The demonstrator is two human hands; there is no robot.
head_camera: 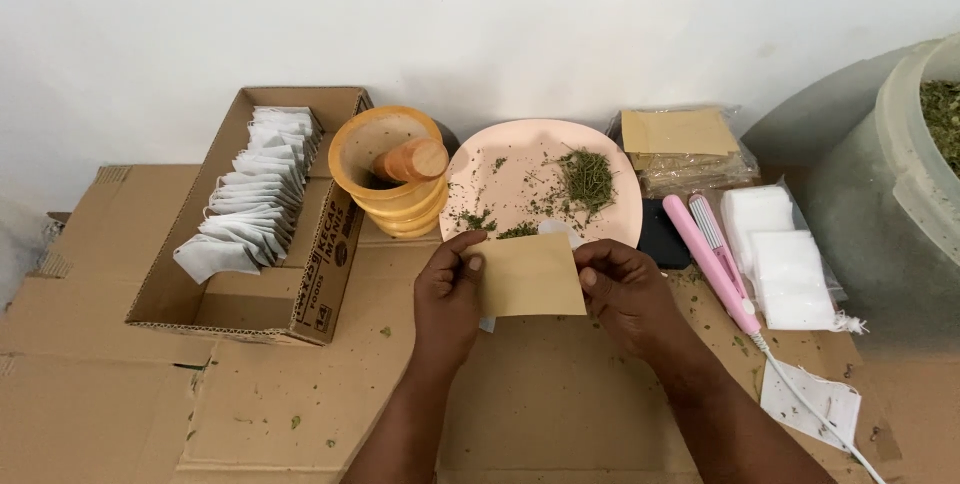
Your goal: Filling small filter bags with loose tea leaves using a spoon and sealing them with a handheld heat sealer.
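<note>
A: State the work surface and the largest items on it.

B: Flattened brown cardboard sheets (560,394) cover the floor. An open brown cardboard box (300,284) at left holds a row of white filter sachets (255,194). A round pale pink plate (590,159) carrying dried green herb fragments (585,179) lies directly beyond the hands, with a yellow wooden mortar and pestle (395,169) just beside it on the left.

A: Locate the held item.

B: A small flat tan paper envelope (527,277) sits between both hands, just in front of the plate's near rim. Its long axis runs left to right, across the person's view.

A: Hand states?

B: Left hand (448,294): thumb and fingers pinched on the envelope's left edge. Right hand (625,289): thumb and fingers pinched on the right edge. Both hands are equally near; neither is free.

A: Adjacent items on the right?

B: A pink corded handheld sealer (715,264) lies just beside the right hand, with stacked white sachets (775,244) past it.
</note>
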